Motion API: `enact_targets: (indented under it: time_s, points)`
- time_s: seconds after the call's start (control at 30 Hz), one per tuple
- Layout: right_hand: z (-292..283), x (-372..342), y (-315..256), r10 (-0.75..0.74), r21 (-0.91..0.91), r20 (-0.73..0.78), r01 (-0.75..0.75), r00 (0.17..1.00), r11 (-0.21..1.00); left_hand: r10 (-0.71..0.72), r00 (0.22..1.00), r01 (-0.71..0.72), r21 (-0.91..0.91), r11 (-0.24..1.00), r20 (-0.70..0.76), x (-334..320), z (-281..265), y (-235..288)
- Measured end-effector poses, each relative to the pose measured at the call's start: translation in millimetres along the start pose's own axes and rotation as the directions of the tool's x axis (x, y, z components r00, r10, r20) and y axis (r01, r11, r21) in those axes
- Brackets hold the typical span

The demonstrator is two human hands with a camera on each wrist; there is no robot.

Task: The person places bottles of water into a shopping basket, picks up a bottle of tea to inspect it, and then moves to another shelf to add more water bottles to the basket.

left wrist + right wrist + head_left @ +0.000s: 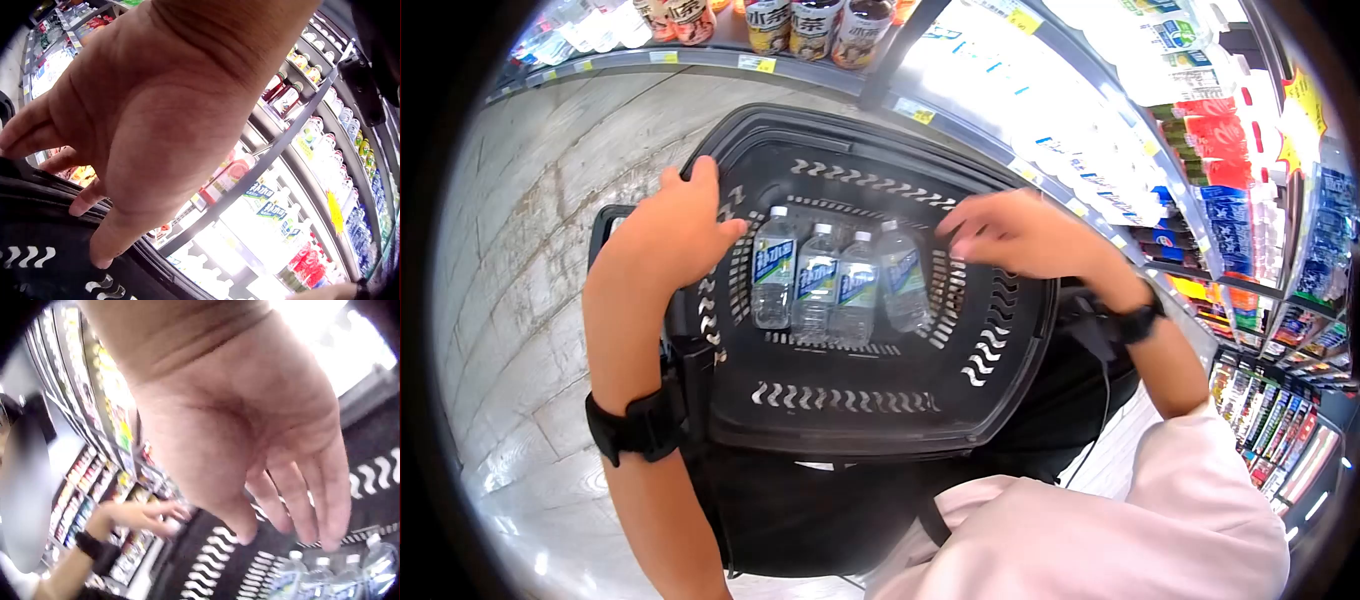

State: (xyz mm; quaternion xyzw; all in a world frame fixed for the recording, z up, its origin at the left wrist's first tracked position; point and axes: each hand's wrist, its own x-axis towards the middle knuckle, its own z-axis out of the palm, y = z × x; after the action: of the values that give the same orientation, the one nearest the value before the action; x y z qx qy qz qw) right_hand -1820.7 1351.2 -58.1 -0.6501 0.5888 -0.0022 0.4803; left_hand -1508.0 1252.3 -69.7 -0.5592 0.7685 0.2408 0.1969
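Several clear plastic bottles point(857, 290) with blue-and-green labels and white caps lie side by side in the bottom of a black shopping basket point(850, 425). The rightmost bottle point(905, 275) is tilted and slightly apart from the others. My left hand point(665, 235) is at the basket's left rim, fingers spread and thumb over the inside; the left wrist view shows the fingertips point(103, 253) overlapping the rim. Over the right side of the basket hovers my right hand point(1025, 235), holding nothing. Its fingers point(334, 519) extend down above the bottles in the right wrist view.
Lit drink shelves point(1010, 110) run along the far side and right, close to the basket's rim. Bottled teas point(810, 30) stand on a low shelf at the back. Grey tiled floor point(520, 250) stretches to the left. My legs point(820, 510) are under and behind the basket.
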Motion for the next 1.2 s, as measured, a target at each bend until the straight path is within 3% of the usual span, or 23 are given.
enact_targets:
  time_s: [0.03,0.07,0.1,0.13,0.17,0.2,0.3,0.43,0.5,0.53,0.57,0.63,0.67,0.7,0.77,0.8,0.83,0.9,0.97,1.03,1.17,1.2]
  points:
    - [-20,-13,2,0.089,0.105,-0.09,-0.08,0.992,0.991,-0.032,0.999,0.032,0.01,0.999,0.003,-1,-2,3]
    - [-37,-25,11,0.112,0.227,-0.235,-0.057,0.965,0.972,-0.069,0.998,0.068,0.023,0.997,0.006,-3,-3,4]
    - [-54,-32,14,0.014,0.019,-0.4,-0.007,0.916,1.0,-0.069,0.998,0.069,0.017,0.997,0.009,-3,-2,4]
    - [-66,-33,35,0.009,-0.092,-0.508,-0.064,0.861,0.994,-0.066,0.998,0.066,0.013,0.998,0.0,-3,-2,4]
    - [-76,-28,50,0.064,-0.101,-0.531,-0.138,0.845,0.985,-0.063,0.998,0.063,0.01,0.998,-0.007,-3,-2,4]
    - [-81,-19,79,0.054,-0.082,-0.55,-0.118,0.834,0.99,-0.065,0.998,0.065,0.007,0.998,-0.005,-5,-2,4]
    - [-89,18,167,0.1,-0.404,-0.558,-0.375,0.824,0.834,-0.086,0.996,0.086,-0.003,0.996,-0.001,-11,-5,8]
    - [-108,66,196,0.117,-0.401,-0.629,-0.45,0.769,0.798,-0.065,0.998,0.064,-0.093,0.994,-0.008,-19,-5,8]
    - [-119,84,196,0.077,-0.43,-0.765,-0.596,0.639,0.678,-0.045,0.998,0.04,-0.093,0.995,-0.052,-20,0,9]
    - [-126,95,215,-0.02,-0.466,-0.808,-0.617,0.589,0.634,-0.062,0.997,0.056,-0.129,0.99,-0.038,-20,-3,12]
    - [-136,102,233,-0.024,-0.471,-0.805,-0.613,0.593,0.635,-0.067,0.997,0.061,-0.133,0.989,-0.038,-20,-6,15]
    - [-154,116,257,0.109,-0.311,-0.885,-0.749,0.452,0.585,-0.102,0.995,0.099,-0.126,0.987,-0.018,-18,-9,16]
    - [-163,119,273,0.138,-0.252,-0.896,-0.739,0.422,0.624,-0.116,0.993,0.114,-0.125,0.986,-0.013,-19,-8,16]
    - [-170,121,300,-0.211,-0.417,-0.894,-0.562,0.394,0.714,-0.101,0.994,0.098,-0.075,0.992,-0.039,-20,-7,17]
    - [-177,121,306,-0.159,-0.386,-0.888,-0.512,0.432,0.767,-0.073,0.996,0.072,-0.01,0.997,-0.052,-21,-4,21]
    - [-181,127,317,-0.276,-0.452,-0.863,-0.404,0.423,0.795,-0.08,0.995,0.08,-0.002,0.997,-0.066,-21,-4,22]
    - [-183,126,328,-0.269,-0.443,-0.869,-0.41,0.416,0.797,-0.086,0.993,0.087,0.003,0.996,-0.084,-20,-4,23]
    - [-195,127,337,-0.052,-0.469,-0.732,-0.446,0.68,0.762,-0.107,0.993,0.105,-0.036,0.994,-0.047,-18,-6,27]
    - [-192,134,313,-0.284,-0.587,-0.727,-0.351,0.625,0.729,-0.082,0.994,0.082,-0.001,0.997,-0.078,-18,-5,25]
    - [-200,146,351,-0.674,-0.861,-0.508,-0.296,0.536,0.414,-0.089,0.995,0.089,0.002,0.996,-0.055,-15,-9,27]
    - [-198,156,353,-0.596,-0.79,-0.589,-0.232,0.546,0.567,-0.109,0.993,0.11,0.014,0.994,-0.043,-12,-8,29]
    - [-192,148,300,-0.221,-0.574,-0.692,-0.338,0.687,0.746,-0.116,0.992,0.116,0.013,0.993,-0.041,-11,-8,30]
